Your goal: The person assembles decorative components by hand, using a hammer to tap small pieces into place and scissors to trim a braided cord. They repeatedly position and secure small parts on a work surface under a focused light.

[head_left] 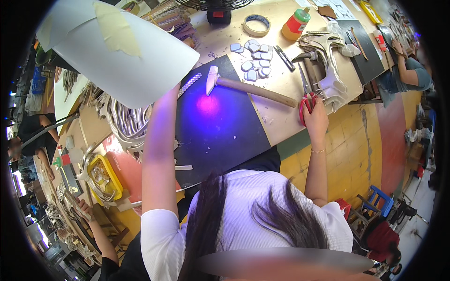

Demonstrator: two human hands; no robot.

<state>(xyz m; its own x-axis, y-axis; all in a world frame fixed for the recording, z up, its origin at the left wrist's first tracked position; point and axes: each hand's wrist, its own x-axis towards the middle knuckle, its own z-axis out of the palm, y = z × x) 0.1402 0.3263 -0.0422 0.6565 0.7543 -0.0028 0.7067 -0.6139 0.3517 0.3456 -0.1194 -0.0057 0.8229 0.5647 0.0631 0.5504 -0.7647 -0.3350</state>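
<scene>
My right hand is closed around the red handles of a pair of scissors, whose blades point away over the table. My left forearm reaches up under a large white curved cover with a patch of yellowish tape on it. That cover hides my left hand, so its fingers do not show. A hammer with a wooden handle lies across the black mat, its handle end near my right hand. Blue-purple light falls on the mat below the hammer head. A short braided strip lies on the mat's left side.
Small grey-white pieces, a tape roll, a cutter knife and a glue bottle lie farther back. Pale straps are heaped at right. Silvery strips and a yellow tray stand left. Co-workers sit at both sides.
</scene>
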